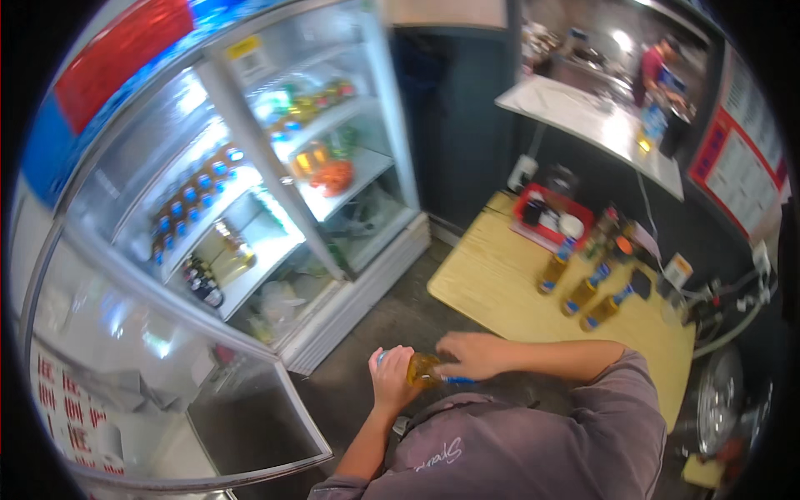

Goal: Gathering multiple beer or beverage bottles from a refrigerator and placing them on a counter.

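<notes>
My left hand (394,378) grips one end of a bottle of amber liquid (424,370), which lies roughly level in front of my body. Over the bottle's other end, where blue shows, is my right hand (465,356); it is blurred, and whether its fingers grip the bottle cannot be told. Three similar amber bottles with blue tops, among them a near one (580,297), stand on the yellow wooden table (487,275) to the right. More blue-capped bottles (194,203) stand in rows on a shelf of the glass-fronted display fridge (381,269).
The fridge's left glass door (256,400) stands open beside me. A red tray (531,234) with small items and several containers is at the table's back. Above it juts a white serving ledge (581,119); beyond, a person (653,72) stands in a kitchen. Cables hang along the wall.
</notes>
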The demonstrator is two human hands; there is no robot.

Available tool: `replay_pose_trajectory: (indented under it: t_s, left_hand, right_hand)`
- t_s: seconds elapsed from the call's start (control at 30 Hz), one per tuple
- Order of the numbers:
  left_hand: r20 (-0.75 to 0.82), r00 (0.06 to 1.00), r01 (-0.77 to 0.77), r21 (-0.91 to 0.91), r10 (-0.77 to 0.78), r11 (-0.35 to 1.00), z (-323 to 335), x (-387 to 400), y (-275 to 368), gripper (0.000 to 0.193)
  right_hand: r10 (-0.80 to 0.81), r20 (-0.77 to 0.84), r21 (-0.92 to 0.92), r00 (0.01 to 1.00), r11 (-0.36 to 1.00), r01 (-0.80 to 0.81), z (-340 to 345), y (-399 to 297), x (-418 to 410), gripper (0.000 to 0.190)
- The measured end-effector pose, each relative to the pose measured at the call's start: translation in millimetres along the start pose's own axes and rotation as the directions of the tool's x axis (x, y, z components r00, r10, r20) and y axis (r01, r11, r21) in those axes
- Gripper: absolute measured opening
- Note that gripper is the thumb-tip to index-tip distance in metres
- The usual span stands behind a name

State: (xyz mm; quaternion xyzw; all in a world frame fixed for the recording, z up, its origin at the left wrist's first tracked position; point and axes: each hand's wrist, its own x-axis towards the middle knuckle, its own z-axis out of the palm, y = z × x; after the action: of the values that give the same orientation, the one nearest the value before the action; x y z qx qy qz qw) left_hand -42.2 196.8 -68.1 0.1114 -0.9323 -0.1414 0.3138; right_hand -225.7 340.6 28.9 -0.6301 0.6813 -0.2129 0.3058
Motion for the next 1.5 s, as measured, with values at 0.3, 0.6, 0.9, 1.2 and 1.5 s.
replay_pose_trajectory:
  t_s: [0.3,0.6,0.9,1.2,1.5]
  left_hand:
    - [0.433,0.897,0.267,-0.369,-0.089,0.89,125.5,63.3,173.2,0.062]
    - [0.657,0.714,0.212,-0.532,0.241,0.82,211.2,87.9,275.1,0.085]
    - [0.878,0.338,0.579,-0.477,0.338,0.661,189.2,59.1,198.9,0.046]
    - [0.828,0.551,0.722,-0.415,-0.098,0.553,147.6,20.2,89.3,0.031]
    - [0.752,0.65,0.688,-0.523,-0.108,0.503,96.6,0.6,11.7,0.033]
  right_hand:
    - [0.353,-0.638,0.72,0.685,0.589,0.367,20.4,95.5,-150.5,0.02]
    - [0.695,-0.71,0.682,0.109,0.642,0.351,30.1,165.9,-264.0,0.017]
    - [0.57,-0.71,0.621,-0.413,0.783,0.014,15.8,271.5,-347.1,0.024]
    - [0.522,-0.691,0.613,-0.5,0.79,-0.024,-11.6,314.1,-334.7,0.023]
    - [0.178,-0.855,0.417,-0.487,0.794,-0.441,9.0,376.7,-395.6,0.036]
